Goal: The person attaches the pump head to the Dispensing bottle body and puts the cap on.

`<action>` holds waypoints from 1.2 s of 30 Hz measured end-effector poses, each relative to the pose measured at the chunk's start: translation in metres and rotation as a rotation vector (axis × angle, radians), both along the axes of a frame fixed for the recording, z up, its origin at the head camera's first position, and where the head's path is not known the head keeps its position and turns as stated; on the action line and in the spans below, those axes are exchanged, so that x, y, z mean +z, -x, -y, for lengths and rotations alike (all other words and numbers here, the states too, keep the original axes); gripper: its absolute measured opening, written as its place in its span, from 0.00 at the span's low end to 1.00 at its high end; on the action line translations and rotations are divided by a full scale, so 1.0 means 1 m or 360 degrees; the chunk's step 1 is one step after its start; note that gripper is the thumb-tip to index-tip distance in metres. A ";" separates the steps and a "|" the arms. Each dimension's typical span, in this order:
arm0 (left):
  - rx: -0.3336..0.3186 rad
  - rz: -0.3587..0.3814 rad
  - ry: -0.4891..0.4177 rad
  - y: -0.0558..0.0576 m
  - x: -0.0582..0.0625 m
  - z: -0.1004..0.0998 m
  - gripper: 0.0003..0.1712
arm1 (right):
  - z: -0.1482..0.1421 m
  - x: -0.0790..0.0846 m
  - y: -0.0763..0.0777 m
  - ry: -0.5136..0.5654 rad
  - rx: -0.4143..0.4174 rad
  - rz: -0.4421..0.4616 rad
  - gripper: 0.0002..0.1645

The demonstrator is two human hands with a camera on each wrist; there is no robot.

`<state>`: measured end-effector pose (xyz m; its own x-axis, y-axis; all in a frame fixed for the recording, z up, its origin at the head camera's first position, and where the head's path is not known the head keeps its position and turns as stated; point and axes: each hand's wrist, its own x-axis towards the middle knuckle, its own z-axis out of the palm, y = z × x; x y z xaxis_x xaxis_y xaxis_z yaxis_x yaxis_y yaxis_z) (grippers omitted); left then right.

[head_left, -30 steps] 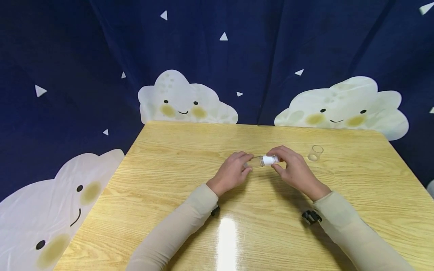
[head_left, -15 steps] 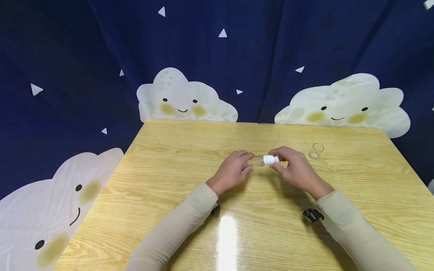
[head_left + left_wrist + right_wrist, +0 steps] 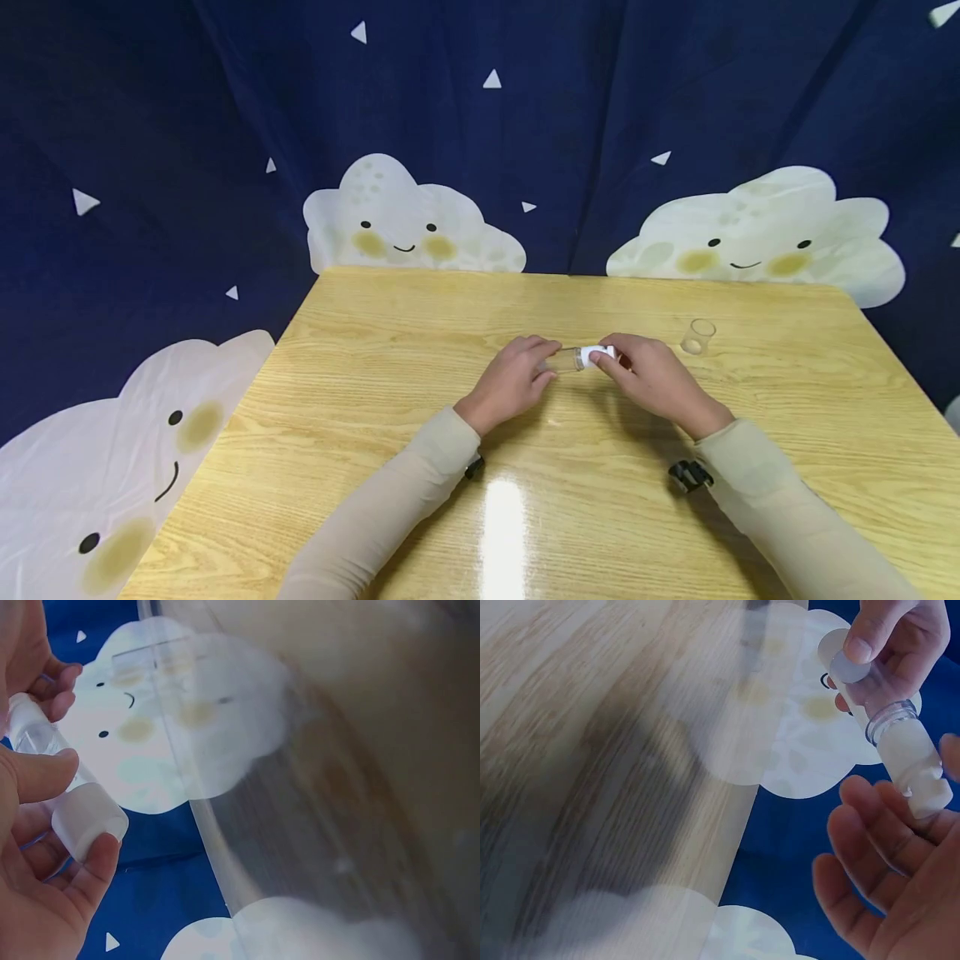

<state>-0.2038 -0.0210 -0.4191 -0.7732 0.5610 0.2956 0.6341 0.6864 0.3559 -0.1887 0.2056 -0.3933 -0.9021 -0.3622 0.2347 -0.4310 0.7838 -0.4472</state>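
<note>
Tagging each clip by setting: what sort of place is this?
Probably an improvised indoor filming spot: a wooden table set against a dark blue curtain with smiling clouds, and glare on the tabletop that suggests overhead lighting.

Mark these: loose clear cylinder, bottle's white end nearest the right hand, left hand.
Clear cylinder [image 3: 698, 337]: head view, middle of its see-through wall.
Bottle's white end [image 3: 909, 754]: right wrist view, wide white part next to the clear ring.
Left hand [image 3: 512, 379]: head view, back of the hand.
</note>
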 end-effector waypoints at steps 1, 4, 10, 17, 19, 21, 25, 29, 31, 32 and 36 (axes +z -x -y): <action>0.0002 0.0007 -0.0008 0.000 0.000 0.000 0.24 | 0.000 0.000 0.000 0.0000 -0.0004 0.0021 0.21; 0.0003 0.0014 -0.0033 0.000 0.000 0.001 0.24 | -0.001 0.001 -0.002 0.0002 -0.0019 0.0059 0.30; -0.0002 0.0031 -0.0030 -0.001 0.001 0.003 0.24 | -0.006 -0.002 -0.003 0.0129 0.0063 -0.0250 0.35; 0.0000 0.0080 -0.0021 -0.003 0.001 0.004 0.24 | -0.006 -0.005 0.000 0.0120 0.0259 -0.0542 0.20; -0.0004 0.0090 -0.0011 -0.003 0.001 0.004 0.24 | -0.005 -0.006 0.000 0.0098 0.0273 -0.0539 0.18; -0.0002 0.0089 0.0008 -0.003 0.002 0.004 0.24 | -0.005 -0.006 0.000 0.0085 0.0270 -0.0532 0.17; 0.0005 0.0075 0.0019 -0.003 0.002 0.003 0.24 | -0.005 -0.006 -0.001 0.0086 0.0254 -0.0517 0.18; 0.0004 0.0066 0.0014 -0.003 0.003 0.003 0.24 | -0.005 -0.006 -0.001 0.0080 0.0238 -0.0513 0.18; 0.0006 0.0065 0.0015 -0.003 0.003 0.002 0.24 | -0.005 -0.006 -0.001 0.0075 0.0230 -0.0512 0.18; 0.0009 0.0064 0.0018 -0.003 0.003 0.002 0.24 | -0.005 -0.006 -0.001 0.0074 0.0227 -0.0509 0.18; 0.0017 0.0073 0.0017 -0.004 0.003 0.001 0.24 | -0.006 -0.006 -0.001 0.0070 0.0216 -0.0498 0.18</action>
